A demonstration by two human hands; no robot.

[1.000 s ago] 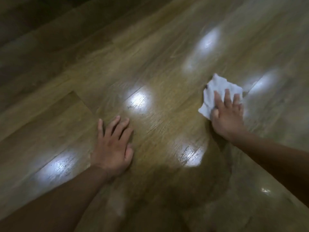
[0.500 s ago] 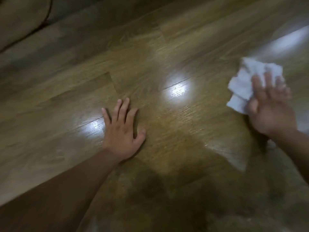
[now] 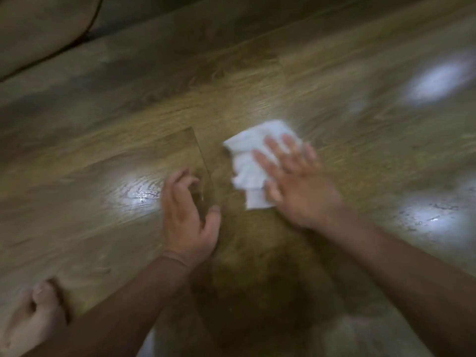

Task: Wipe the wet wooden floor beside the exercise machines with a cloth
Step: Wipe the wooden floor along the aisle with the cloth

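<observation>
**A:** Status on the wipe?

**B:** Nearest first. There's a bare foot (image 3: 38,313) at 7 o'clock, planted on the floor (image 3: 103,150). Both forearms reach in from the bottom edge.

**A:** Hands?

**B:** The left hand (image 3: 188,217) is just below centre with its fingers loosely bent, holding nothing. The tips look down on the boards like a prop, but blur makes contact unclear. The right hand (image 3: 296,186) is just beside it toward 3 o'clock, fingers straight and spread, palm pressing flat.

**A:** Cloth?

**B:** The white cloth (image 3: 249,155) is crumpled at dead centre. It's pinned to the floor under the right fingers, with its free edge sticking out toward 10 o'clock. It isn't gripped, only pressed.

**A:** Progress?

**B:** I'd call it mid-job. The glare patch (image 3: 139,194) at 9 o'clock shows beaded streaks, so it's likely wet. The patch at 4 o'clock (image 3: 432,217) looks the same. The one at 2 o'clock (image 3: 438,78) is too blurred to call. The cloth sits between them and covers none of them, so at least two spots are left. I can't confirm any area is dry.

**A:** Machines?

**B:** I can't make any out. At 11 o'clock, farthest off, there's a pale surface with a dark cable (image 3: 85,32) along it, and I can't tell what it is.
</observation>
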